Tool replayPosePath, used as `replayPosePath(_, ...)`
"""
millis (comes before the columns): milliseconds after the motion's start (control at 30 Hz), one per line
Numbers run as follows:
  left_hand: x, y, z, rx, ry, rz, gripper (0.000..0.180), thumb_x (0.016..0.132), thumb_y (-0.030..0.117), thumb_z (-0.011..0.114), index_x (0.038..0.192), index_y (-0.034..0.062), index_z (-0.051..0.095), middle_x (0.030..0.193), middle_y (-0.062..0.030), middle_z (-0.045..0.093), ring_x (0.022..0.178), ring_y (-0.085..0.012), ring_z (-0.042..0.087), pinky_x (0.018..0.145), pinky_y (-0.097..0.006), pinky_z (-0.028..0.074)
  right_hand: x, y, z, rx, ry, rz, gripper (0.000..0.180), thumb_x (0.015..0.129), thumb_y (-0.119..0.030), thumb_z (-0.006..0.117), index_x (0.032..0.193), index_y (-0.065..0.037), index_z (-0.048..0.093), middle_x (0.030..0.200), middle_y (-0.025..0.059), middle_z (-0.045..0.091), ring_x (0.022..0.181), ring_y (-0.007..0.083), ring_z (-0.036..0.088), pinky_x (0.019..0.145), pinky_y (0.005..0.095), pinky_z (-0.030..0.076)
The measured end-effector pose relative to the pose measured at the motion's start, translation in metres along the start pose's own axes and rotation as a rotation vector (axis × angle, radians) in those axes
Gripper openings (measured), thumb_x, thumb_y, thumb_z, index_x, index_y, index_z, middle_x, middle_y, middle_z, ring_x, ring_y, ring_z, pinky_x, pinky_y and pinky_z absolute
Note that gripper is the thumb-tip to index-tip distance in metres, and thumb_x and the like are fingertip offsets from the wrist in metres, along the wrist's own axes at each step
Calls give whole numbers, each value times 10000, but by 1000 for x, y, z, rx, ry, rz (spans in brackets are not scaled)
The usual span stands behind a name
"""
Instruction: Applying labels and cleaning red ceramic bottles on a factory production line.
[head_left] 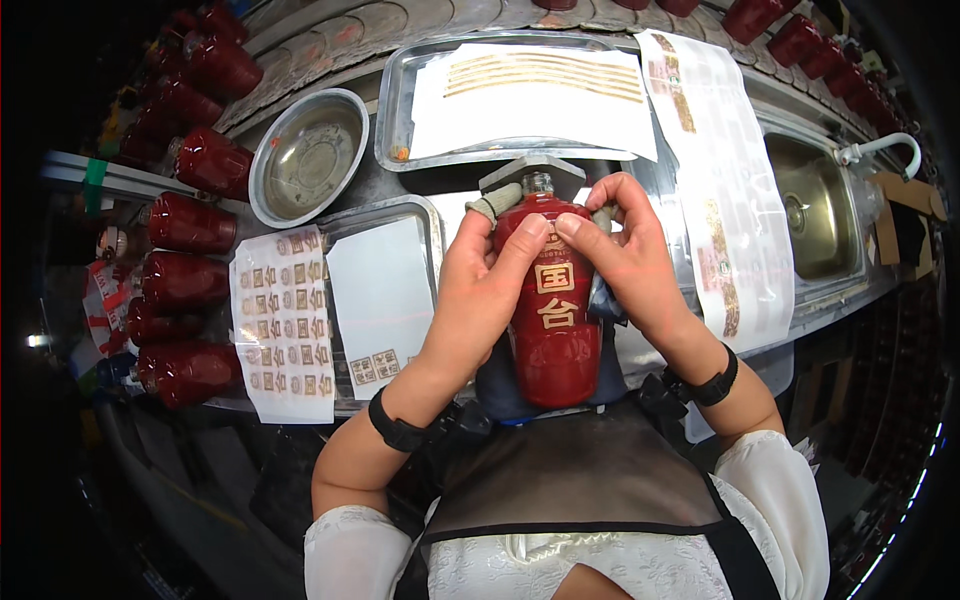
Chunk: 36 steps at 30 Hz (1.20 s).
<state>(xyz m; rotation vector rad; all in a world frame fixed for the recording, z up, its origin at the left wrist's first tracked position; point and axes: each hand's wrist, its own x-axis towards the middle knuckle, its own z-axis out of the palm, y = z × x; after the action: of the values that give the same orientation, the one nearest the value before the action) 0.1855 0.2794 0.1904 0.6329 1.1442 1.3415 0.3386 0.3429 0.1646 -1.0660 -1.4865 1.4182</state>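
Both forearms come up from the lower edge and angle inward, so the hands meet in front of the chest. Each wrist wears a black band, and white sleeves cover the upper arms. The left hand [480, 290] is cupped, palm turned right, its thumb stretched up and inward. The right hand [630, 250] mirrors it, palm turned left, fingers curled over the top and thumb reaching in. The two thumb tips lie just beside each other, nearly touching. Both hands are closed in a grip.
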Motion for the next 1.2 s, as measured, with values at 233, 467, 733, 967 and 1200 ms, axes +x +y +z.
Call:
replayPosePath(233,2,3,4,10,22,-31,335,962,169,653,1226,5,528,1098,-107,657,974,-126,641,833,-275,535,-1,-5,-3,86,-63,8,386,838,-229,785,1007,-43,491,971,25,494,795,66,519,609,213,442)
replayPosePath(467,3,2,7,-14,42,-25,304,940,161,676,1153,-4,535,1058,-122,667,918,-135,662,768,-261,551,-5,-1,-2,146,-59,38,397,839,-198,783,1044,-41,481,995,30,500,703,35,522,539,183,436)
replayPosePath(733,-1,2,-2,-40,-10,-34,388,941,171,679,1239,-13,512,1126,-116,655,1015,-146,643,871,-296,533,-2,-4,-5,68,-73,8,435,822,-208,795,1075,-42,483,1018,41,515,742,54,588,542,200,483)
replayPosePath(967,-4,-4,-10,-18,-23,-1,483,950,191,670,1338,-13,466,1240,-146,619,1127,-171,604,980,-323,477,-7,-7,-4,0,-100,51,524,779,-229,830,1117,-40,476,1077,70,528,742,75,617,541,199,494)
replayPosePath(1200,-4,-6,-10,-33,-33,11,495,933,164,691,1333,-12,459,1230,-143,615,1129,-176,602,985,-319,482,-9,-2,1,65,-76,45,529,790,-184,814,1144,-43,447,1083,86,528,740,79,616,540,199,494)
